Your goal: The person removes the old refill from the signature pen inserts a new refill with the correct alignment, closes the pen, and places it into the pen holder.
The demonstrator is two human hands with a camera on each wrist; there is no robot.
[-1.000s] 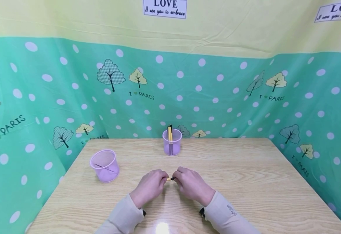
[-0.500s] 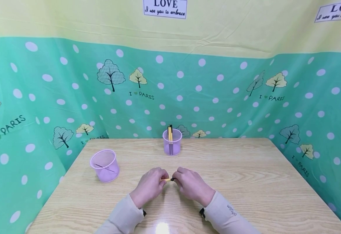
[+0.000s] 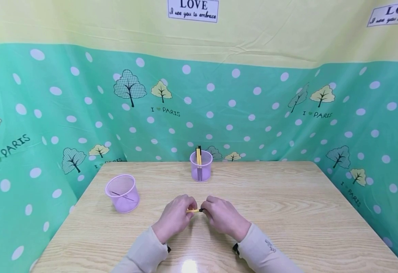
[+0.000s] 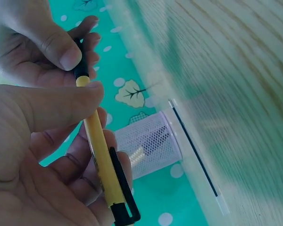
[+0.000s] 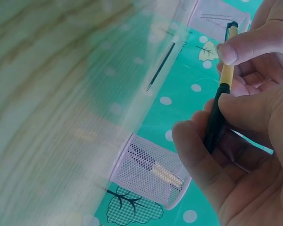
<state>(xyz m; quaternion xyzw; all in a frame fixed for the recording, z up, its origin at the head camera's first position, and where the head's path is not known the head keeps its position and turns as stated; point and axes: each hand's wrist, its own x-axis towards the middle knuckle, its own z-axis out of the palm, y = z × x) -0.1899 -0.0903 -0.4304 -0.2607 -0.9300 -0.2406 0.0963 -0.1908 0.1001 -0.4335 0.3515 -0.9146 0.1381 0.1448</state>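
Observation:
Both hands hold one pen, with a yellow barrel and a black clip and black grip section. My left hand pinches the yellow barrel between thumb and fingers. The black end is in the grasp of my right hand, whose thumb and fingers curl round it. The pen lies crosswise between the fingertips, above the table. In the wrist views a thin dark refill with pale ends shows on the tabletop; it is not visible in the head view.
A lilac mesh cup holding yellow-and-black pens stands at the back middle of the wooden table. Another lilac mesh cup with thin dark sticks inside stands to the left. A patterned green curtain surrounds the table.
The left fingers have shifted slightly back along the pen, and more of its yellow barrel shows between the hands. The right hand stays in place on the black end.

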